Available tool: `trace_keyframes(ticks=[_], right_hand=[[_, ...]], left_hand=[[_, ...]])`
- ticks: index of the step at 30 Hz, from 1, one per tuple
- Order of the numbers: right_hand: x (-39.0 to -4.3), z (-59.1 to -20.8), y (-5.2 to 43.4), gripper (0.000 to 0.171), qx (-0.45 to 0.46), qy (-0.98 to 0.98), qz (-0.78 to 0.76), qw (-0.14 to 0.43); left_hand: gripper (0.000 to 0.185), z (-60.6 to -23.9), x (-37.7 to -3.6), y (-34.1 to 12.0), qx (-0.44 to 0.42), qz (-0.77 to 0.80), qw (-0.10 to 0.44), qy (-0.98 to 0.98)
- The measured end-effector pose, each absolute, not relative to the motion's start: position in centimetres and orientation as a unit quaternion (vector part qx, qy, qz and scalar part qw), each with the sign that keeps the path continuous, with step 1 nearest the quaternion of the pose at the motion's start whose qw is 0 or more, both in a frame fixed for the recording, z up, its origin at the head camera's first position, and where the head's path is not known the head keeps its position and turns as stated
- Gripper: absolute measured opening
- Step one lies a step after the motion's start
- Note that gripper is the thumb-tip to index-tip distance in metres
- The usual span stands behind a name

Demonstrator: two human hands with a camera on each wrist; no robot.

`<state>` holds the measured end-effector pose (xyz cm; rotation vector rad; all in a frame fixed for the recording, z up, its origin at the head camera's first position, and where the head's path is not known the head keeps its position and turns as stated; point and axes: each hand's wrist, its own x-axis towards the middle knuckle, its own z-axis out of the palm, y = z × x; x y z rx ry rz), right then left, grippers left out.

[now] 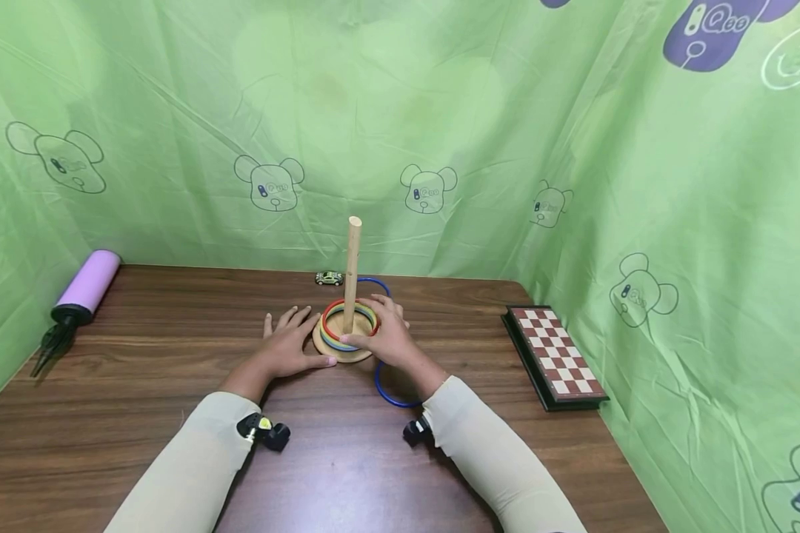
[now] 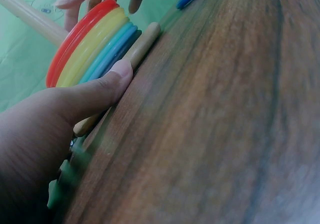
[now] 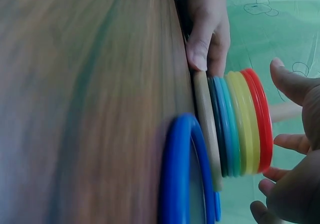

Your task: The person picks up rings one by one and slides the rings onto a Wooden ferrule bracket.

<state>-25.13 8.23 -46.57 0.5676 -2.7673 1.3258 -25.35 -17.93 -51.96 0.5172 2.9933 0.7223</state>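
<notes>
A wooden peg [image 1: 352, 266] stands on a round wooden base [image 1: 344, 356] in the middle of the table. Several rings [image 1: 330, 314] are stacked on it, red on top, then yellow, green and blue [image 3: 245, 124]. My left hand [image 1: 292, 342] lies flat on the table left of the base, its thumb [image 2: 107, 84] pressed against the base's edge [image 2: 142, 43]. My right hand [image 1: 385, 333] hovers over the right side of the stack with fingers [image 3: 292, 141] spread loosely beside the red ring, holding nothing. A loose blue ring [image 1: 388, 392] lies under my right wrist, leaning on the base [image 3: 176, 174].
A second blue ring [image 1: 375, 284] and a small toy car [image 1: 329, 278] lie behind the peg. A purple pump [image 1: 85, 287] rests at the far left edge. A chessboard [image 1: 552, 355] sits at the right edge. Green sheeting walls off three sides.
</notes>
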Motion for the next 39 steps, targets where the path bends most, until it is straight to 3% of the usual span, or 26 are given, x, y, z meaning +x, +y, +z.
trace_keyframes(ticks=[19,39], right_hand=[[-23.9,-46.6,14.4,0.083,0.197,-0.875,0.442,-0.006],[-24.0,-47.3,19.7,0.081,0.308,-0.857,0.395,-0.124]], left_hand=[[0.12,-51.9,-25.3,-17.9,0.16,0.233,0.019,0.959],[0.119,-51.3,-25.2,-17.7,0.16,0.239,0.018,0.958]])
